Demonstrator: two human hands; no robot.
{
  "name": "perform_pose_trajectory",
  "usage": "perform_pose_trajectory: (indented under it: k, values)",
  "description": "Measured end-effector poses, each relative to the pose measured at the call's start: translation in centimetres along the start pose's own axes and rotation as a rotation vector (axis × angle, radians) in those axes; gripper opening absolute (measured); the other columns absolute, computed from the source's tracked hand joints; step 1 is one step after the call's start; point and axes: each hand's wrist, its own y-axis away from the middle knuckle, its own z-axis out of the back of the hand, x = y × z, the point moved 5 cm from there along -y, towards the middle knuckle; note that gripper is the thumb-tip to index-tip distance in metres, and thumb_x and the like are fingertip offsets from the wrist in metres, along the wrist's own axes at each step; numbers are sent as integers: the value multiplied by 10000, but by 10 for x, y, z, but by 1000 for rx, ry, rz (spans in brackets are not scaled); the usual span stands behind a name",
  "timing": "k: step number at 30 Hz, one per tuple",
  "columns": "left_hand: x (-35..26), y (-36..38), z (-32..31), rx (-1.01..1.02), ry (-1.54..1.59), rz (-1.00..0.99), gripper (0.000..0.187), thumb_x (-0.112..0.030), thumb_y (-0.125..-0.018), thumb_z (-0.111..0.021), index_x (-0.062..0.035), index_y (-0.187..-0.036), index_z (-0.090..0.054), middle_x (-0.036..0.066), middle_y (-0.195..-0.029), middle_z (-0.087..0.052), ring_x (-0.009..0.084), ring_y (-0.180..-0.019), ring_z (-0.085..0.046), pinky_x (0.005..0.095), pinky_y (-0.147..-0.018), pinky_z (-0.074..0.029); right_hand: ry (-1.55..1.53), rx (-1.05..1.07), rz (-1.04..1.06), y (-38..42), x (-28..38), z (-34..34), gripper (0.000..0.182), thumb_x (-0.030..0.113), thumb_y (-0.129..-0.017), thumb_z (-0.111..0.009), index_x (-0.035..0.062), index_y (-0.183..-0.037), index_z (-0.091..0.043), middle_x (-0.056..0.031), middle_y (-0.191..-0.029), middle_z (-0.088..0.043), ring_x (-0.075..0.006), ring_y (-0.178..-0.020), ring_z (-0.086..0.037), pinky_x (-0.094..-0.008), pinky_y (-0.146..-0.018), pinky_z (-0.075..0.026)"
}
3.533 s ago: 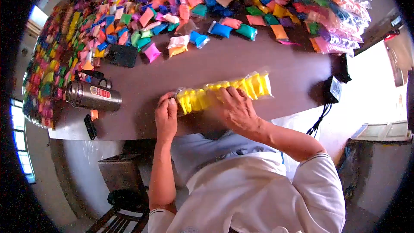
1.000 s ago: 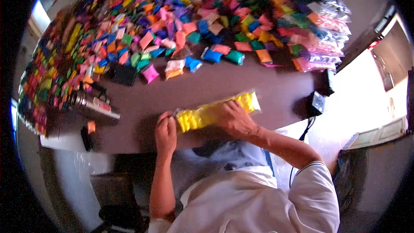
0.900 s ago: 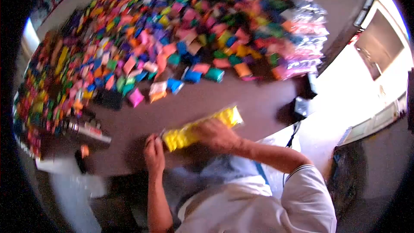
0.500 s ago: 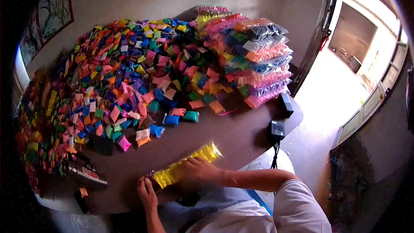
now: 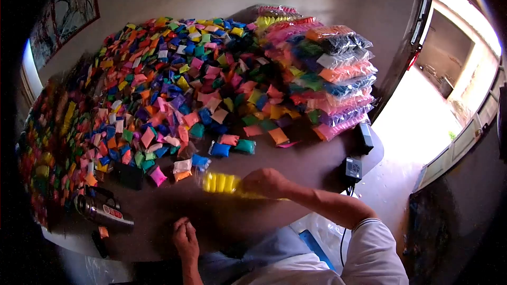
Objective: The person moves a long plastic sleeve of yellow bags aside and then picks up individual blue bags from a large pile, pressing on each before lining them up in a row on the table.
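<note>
Over the near middle of the table, my right hand (image 5: 264, 183) grips a clear plastic bag of yellow packets (image 5: 221, 182), held roughly level. The bag's left part shows past my fingers; its right part is blurred and partly covered by the hand. My left hand (image 5: 186, 238) rests by the table's near edge, apart from the bag. Its fingers are curled together, with nothing visible in them. Just beyond the bag lie a blue packet (image 5: 200, 161) and a pale pink packet (image 5: 182, 165).
A large heap of small coloured packets (image 5: 158, 95) covers the far and left table. Stacked filled bags (image 5: 346, 84) rise at the back right. A steel flask (image 5: 105, 212) lies at the left. A black boxy device (image 5: 353, 169) with a cable sits at the right edge.
My right hand has lifted the yellow bag away from the near edge, towards the heap. My left hand has let go of the bag's end. The whole view has shifted slightly.
</note>
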Motion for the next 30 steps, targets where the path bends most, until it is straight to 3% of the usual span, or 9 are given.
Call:
perform_pose_trajectory:
  k: [3, 7, 10, 13, 17, 18, 21, 23, 30]
  values:
    - [10, -2, -5, -7, -58, -25, 285, -190, -980, -438, 44, -1005, -599, 127, -1053, -550, 228, -778, -582, 360, -687, -485, -87, -1, -116, -11, 23, 55, 158, 233, -889, -616, 92, -914, -681, -19, -770, -633, -116, -688, -614, -273, -592, -488]
    - [13, -4, -11, 2, -198, -85, 261, -158, -969, -450, 53, -969, -603, 150, -1100, -533, 259, -879, -564, 402, -732, -482, -667, -307, -316, -35, 11, 129, 194, 245, -900, -635, 68, -973, -664, 41, -684, -566, -68, -549, -502, -231, -501, -397]
    - [0, -5, -16, -32, -404, -285, 262, -156, -963, -450, 64, -966, -592, 168, -1115, -518, 287, -919, -540, 422, -759, -471, -693, -584, -140, -60, 15, 221, 210, 239, -881, -666, 34, -916, -644, 7, -702, -585, -109, -611, -538, -287, -548, -430]
    - [3, -3, -21, -29, -362, -164, 262, -149, -954, -443, 77, -958, -576, 182, -1142, -499, 329, -932, -518, 441, -786, -453, -889, -786, 82, -92, -2, 315, 256, 256, -905, -613, 7, -965, -608, -80, -832, -589, -186, -699, -555, -333, -629, -484]
    - [46, -1, -25, -61, -538, -378, 214, -121, -918, -472, 73, -909, -561, 189, -1145, -489, 350, -933, -508, 465, -802, -434, -893, -966, 202, -123, -41, 437, 262, 243, -891, -591, -15, -934, -587, -89, -753, -567, -199, -666, -556, -342, -605, -477]
    - [51, 0, -25, -20, -569, -337, 193, -121, -895, -487, 59, -880, -554, 191, -1137, -489, 352, -941, -503, 475, -802, -429, -847, -927, 167, -134, -78, 480, 254, 229, -890, -593, -23, -923, -588, -88, -741, -555, -207, -647, -543, -362, -599, -475]
    - [13, -6, -26, 3, -556, -323, 188, -135, -857, -552, 16, -968, -544, 193, -1155, -507, 388, -1030, -485, 524, -880, -396, 556, -1075, 21, -156, -182, 617, 237, 295, -863, -598, 110, -1009, -624, -169, -951, -651, -290, -861, -650, -400, -750, -514]
    - [-8, -9, -22, -17, -521, -344, 285, -150, -842, -601, -14, -1085, -542, 191, -1181, -524, 421, -1110, -473, 565, -958, -369, 668, -1061, 91, -162, -213, 651, 183, 225, -873, -577, 77, -976, -608, -146, -936, -641, -293, -851, -642, -405, -749, -531]
    - [-23, -14, -24, 24, -656, -406, 143, -117, -853, -579, 19, -886, -548, 220, -1095, -536, 421, -1011, -506, 525, -897, -420, 635, -978, 0, -183, -286, 718, 166, 71, -872, -518, 25, -1026, -561, -131, -965, -603, -290, -857, -612, -432, -752, -550]
